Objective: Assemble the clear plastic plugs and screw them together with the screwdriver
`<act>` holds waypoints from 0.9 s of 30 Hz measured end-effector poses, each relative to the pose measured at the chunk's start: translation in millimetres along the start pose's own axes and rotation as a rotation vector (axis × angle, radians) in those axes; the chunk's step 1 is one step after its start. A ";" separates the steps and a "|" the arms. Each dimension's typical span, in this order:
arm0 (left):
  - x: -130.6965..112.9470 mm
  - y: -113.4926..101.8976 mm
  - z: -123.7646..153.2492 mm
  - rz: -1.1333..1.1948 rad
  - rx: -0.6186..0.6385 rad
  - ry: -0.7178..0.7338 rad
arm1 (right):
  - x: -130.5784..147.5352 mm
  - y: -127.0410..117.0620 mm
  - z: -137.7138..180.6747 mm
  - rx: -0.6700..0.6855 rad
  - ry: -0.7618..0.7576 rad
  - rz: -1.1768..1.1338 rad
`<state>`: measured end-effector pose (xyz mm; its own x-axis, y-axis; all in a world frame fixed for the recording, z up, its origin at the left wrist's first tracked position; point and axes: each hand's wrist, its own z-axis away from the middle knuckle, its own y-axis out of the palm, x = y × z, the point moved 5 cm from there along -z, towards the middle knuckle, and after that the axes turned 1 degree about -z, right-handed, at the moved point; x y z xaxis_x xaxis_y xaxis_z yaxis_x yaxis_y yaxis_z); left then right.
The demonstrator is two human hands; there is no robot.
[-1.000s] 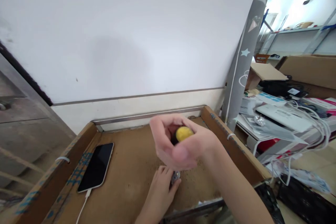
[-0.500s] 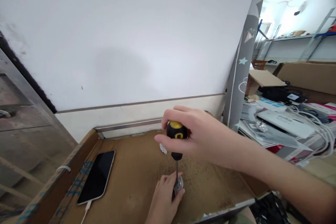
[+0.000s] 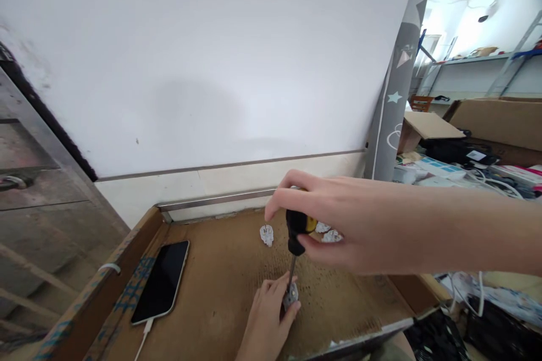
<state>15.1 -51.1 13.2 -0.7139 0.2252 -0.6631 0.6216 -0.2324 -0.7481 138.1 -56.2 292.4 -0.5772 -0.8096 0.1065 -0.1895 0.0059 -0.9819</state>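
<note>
My right hand (image 3: 315, 217) is closed around the black and yellow handle of a screwdriver (image 3: 295, 237), which tilts slightly with its top to the right. Its metal shaft reaches down to a small grey plug-like part (image 3: 290, 296) on the cardboard. My left hand (image 3: 269, 313) pinches that part between thumb and fingers and rests on the cardboard. The tip's exact contact point is too small to make out. Beyond the hands lies a white plug piece (image 3: 266, 235) with metal prongs. More white pieces (image 3: 331, 235) show partly behind my right hand.
A smartphone (image 3: 161, 282) with a white cable lies at the left on the cardboard surface (image 3: 212, 287). Raised cardboard sides and a metal rail (image 3: 215, 199) edge it. A white wall stands behind. Boxes and cables are piled at the right, beside a grey curtain (image 3: 392, 90).
My right hand has turned around the screwdriver and its forearm has swung up to level. The handle now leans right, uncovering white pieces behind. My left hand stays on the grey part.
</note>
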 end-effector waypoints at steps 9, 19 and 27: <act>-4.5 -2.9 0.8 -0.033 -0.006 -0.002 | 6.5 -0.7 5.5 -0.003 -0.032 0.059; -5.4 -3.6 0.0 0.007 -0.032 0.041 | -0.2 -4.8 7.2 0.024 0.086 0.105; -7.1 -4.4 -0.9 -0.025 -0.036 0.037 | 7.0 -0.7 12.3 0.038 0.018 0.155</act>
<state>17.7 -50.8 21.2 -0.7171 0.2652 -0.6446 0.6156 -0.1928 -0.7641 143.9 -69.1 291.8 -0.6117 -0.7898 -0.0446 -0.0669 0.1079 -0.9919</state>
